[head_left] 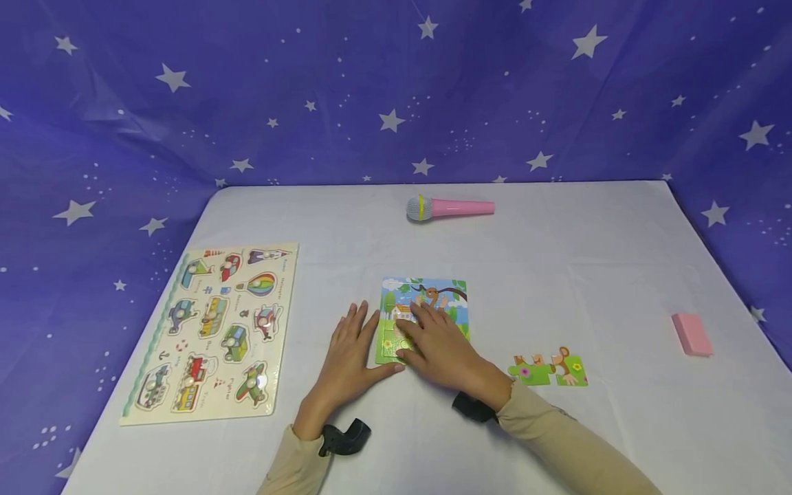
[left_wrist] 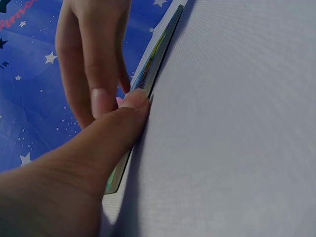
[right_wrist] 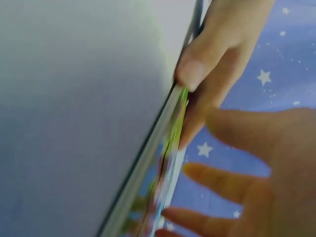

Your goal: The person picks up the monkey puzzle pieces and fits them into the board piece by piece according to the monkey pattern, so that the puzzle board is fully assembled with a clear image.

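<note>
A small picture puzzle board (head_left: 458,289) with a house, trees and a branch lies on the white table. My left hand (head_left: 349,354) rests at its left side, fingers fairly straight, the thumb (left_wrist: 123,116) at the board's near edge. Across the board's lower half spreads my right hand (head_left: 442,347), fingers extended over the pieces and covering part of the picture. In the right wrist view the fingers of my right hand (right_wrist: 247,173) are spread apart beside the board (right_wrist: 168,148). Loose puzzle pieces, one green with a pink flower (head_left: 533,373) and one with a monkey part (head_left: 570,369), lie to the right.
A wooden vehicle peg board (head_left: 213,337) lies at the left of the white table (head_left: 619,275). At the back lies a pink toy microphone (head_left: 458,207). A pink block (head_left: 692,335) sits at the right. Behind hangs a blue star-patterned cloth (head_left: 346,69).
</note>
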The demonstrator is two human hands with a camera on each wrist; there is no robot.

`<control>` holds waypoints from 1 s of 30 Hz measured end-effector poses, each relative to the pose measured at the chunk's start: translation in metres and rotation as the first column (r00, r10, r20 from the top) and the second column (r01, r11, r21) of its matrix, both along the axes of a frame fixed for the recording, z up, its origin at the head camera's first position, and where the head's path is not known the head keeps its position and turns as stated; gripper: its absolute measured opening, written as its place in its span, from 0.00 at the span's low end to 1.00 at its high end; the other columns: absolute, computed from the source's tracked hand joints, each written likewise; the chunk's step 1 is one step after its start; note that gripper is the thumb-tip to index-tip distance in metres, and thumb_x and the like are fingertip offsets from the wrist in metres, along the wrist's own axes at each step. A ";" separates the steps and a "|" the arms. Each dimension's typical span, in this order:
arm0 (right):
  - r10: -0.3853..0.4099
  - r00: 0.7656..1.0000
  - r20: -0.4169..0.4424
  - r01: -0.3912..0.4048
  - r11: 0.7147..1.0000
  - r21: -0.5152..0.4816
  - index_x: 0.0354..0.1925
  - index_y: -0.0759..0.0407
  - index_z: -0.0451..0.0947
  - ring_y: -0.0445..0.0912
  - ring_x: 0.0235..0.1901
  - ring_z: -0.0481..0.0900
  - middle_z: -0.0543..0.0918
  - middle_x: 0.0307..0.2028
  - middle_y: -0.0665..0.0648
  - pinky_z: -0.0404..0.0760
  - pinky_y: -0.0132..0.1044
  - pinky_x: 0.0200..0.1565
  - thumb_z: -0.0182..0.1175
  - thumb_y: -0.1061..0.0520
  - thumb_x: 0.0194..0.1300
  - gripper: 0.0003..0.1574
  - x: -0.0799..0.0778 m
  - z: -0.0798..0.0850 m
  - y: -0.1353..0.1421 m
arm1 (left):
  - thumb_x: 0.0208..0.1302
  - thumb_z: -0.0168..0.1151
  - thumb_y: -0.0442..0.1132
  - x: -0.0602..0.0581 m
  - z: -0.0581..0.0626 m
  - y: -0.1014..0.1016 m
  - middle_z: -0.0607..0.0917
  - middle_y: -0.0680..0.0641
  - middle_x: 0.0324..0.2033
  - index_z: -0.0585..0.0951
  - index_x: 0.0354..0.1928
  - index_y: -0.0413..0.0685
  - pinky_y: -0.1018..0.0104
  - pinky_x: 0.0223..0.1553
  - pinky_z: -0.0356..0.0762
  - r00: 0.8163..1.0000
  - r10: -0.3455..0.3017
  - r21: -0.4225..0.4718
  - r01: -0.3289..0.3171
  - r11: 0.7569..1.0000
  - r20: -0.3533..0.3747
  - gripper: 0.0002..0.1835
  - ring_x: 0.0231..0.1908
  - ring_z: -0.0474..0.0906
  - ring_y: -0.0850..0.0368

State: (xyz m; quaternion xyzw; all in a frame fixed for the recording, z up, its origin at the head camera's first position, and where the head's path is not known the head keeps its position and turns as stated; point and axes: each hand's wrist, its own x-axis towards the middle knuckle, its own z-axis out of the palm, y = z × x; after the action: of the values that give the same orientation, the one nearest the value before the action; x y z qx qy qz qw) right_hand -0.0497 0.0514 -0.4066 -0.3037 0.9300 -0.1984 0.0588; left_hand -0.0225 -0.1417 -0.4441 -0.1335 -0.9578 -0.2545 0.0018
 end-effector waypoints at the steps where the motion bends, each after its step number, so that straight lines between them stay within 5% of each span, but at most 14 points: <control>1: -0.005 1.000 -0.011 0.005 1.000 -0.012 0.58 0.54 0.71 0.58 0.65 0.60 0.66 0.63 0.63 0.58 0.56 0.64 0.56 0.42 0.60 0.31 0.000 0.001 0.002 | 0.45 0.62 0.65 0.000 0.000 0.000 0.51 0.41 0.70 0.57 0.68 0.44 0.50 0.69 0.41 1.000 0.001 -0.001 -0.001 1.000 0.002 0.52 0.71 0.40 0.46; 12: -0.102 0.987 -0.122 0.099 0.994 -0.037 0.44 0.54 0.80 0.50 0.48 0.78 0.83 0.43 0.53 0.69 0.51 0.54 0.63 0.47 0.54 0.20 0.005 0.006 0.059 | 0.44 0.63 0.65 0.000 -0.001 0.001 0.50 0.41 0.70 0.57 0.68 0.44 0.50 0.69 0.40 1.000 0.016 0.006 -0.016 1.000 0.008 0.53 0.71 0.39 0.46; 30: -0.313 0.948 -0.055 0.311 0.950 -0.036 0.47 0.61 0.78 0.59 0.47 0.78 0.82 0.43 0.61 0.71 0.56 0.48 0.65 0.50 0.52 0.24 0.023 0.015 0.152 | 0.44 0.63 0.65 -0.001 -0.002 0.001 0.51 0.41 0.70 0.58 0.67 0.43 0.49 0.69 0.40 1.000 0.017 0.011 -0.017 1.000 0.009 0.52 0.71 0.40 0.46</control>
State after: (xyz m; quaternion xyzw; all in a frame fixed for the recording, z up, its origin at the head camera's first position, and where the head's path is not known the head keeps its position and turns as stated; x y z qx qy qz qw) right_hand -0.0268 0.2031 -0.3914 -0.1594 0.9649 -0.2085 -0.0051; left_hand -0.0237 -0.1403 -0.4461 -0.1244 -0.9575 -0.2603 0.0003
